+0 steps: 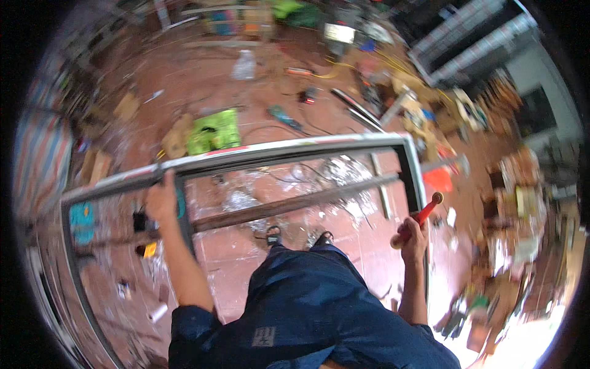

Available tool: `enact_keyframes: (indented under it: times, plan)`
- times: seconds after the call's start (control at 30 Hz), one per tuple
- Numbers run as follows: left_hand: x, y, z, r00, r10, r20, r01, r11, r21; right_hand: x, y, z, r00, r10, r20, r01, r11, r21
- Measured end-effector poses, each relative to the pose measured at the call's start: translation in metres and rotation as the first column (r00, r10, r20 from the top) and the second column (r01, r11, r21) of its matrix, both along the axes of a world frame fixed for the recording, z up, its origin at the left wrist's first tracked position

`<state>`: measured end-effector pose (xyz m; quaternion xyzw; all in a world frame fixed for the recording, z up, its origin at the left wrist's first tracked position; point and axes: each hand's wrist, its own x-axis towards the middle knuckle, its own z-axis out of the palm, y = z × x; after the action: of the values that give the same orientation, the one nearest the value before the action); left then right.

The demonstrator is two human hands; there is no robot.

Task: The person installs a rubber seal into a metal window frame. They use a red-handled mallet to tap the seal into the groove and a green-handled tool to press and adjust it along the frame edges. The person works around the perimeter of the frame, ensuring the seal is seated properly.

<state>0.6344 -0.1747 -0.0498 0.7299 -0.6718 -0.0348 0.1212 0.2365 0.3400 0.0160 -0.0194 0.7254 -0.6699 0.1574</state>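
While gripped: one frame (246, 157), one screwdriver (418, 218)

We have open room inside the metal frame (289, 150): between its far rail and the wooden bar (295, 204) that crosses beneath it, a hand could pass down toward the red floor (239, 258). The upright post near our left hand (161, 202) splits that opening, and the left bay is narrower. Our right hand (415, 237), closed on a red-handled tool (421, 215), sits just beside the frame's right rail, so movement there is tight. Beyond the far rail the floor is crowded: a green sheet (215, 130), cables and scrap. To the right, piles of wood offcuts (510, 209) block the way. Near us, our own blue clothing fills the space.
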Motion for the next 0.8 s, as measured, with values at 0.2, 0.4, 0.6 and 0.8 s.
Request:
enact_keyframes:
  times: [0.2, 0.4, 0.6, 0.8]
  plan:
    - [0.007, 0.006, 0.021, 0.998, -0.052, 0.024, 0.049, 0.995, 0.090, -0.015, 0.063, -0.012, 0.958, -0.251, 0.137, 0.284, 0.897, -0.338]
    - [-0.034, 0.077, 0.032, 0.904, -0.389, -0.175, 0.282, 0.852, -0.441, -0.040, 0.068, -0.013, 0.961, -0.103, 0.258, 0.218, 0.853, -0.475]
    - [-0.195, 0.262, 0.003, 0.513, -0.326, -0.794, 0.762, 0.598, 0.247, -0.066, 0.098, -0.023, 0.966, -0.004, 0.257, 0.164, 0.780, -0.604]
    - [-0.330, 0.408, -0.017, 0.301, -0.441, -0.846, 0.949, 0.221, 0.223, -0.085, 0.134, -0.012, 0.971, 0.059, 0.232, 0.106, 0.765, -0.635]
